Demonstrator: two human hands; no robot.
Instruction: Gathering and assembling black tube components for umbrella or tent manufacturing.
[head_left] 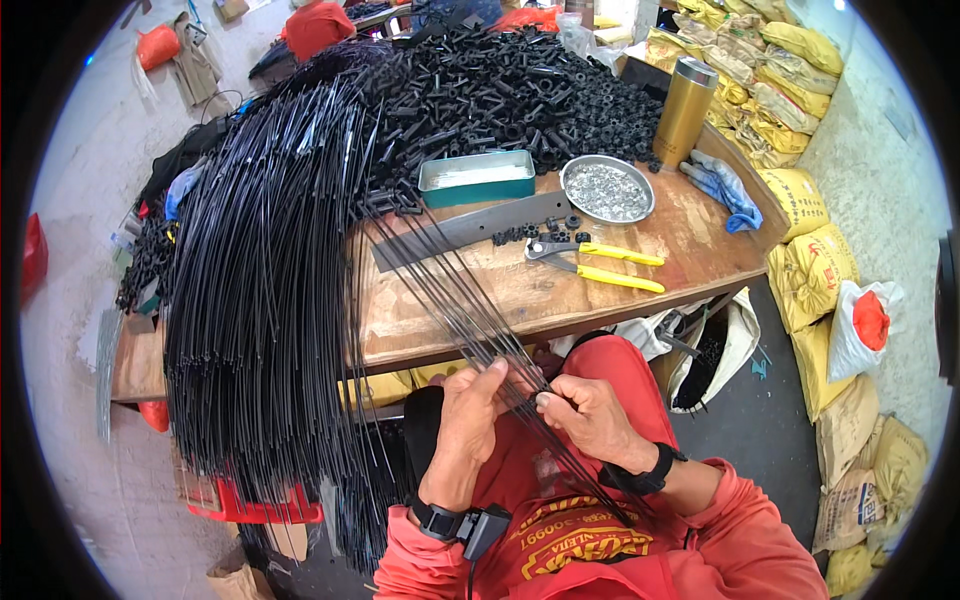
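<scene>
A loose bundle of thin black rods (440, 280) slants from the table edge down across my lap. My left hand (470, 410) is closed around the bundle, its thumb lying along the top. Just to its right, my right hand (590, 412) pinches the same rods, and a small dark piece shows at its fingertips; its kind is hard to make out. On the left of the table a thick heap of similar black rods (270, 300) hangs over the front edge. Yellow-handled pliers (600, 265) lie on the wooden table (420, 325) beyond my hands.
Behind the pliers are a flat metal bar (480, 230), a green tin (476, 178) and a round dish (607, 188) of small shiny bits. Black plastic parts (480, 90) are piled at the back. A gold flask (686, 112) and blue glove (722, 188) stand right; yellow sacks (808, 265) line the wall.
</scene>
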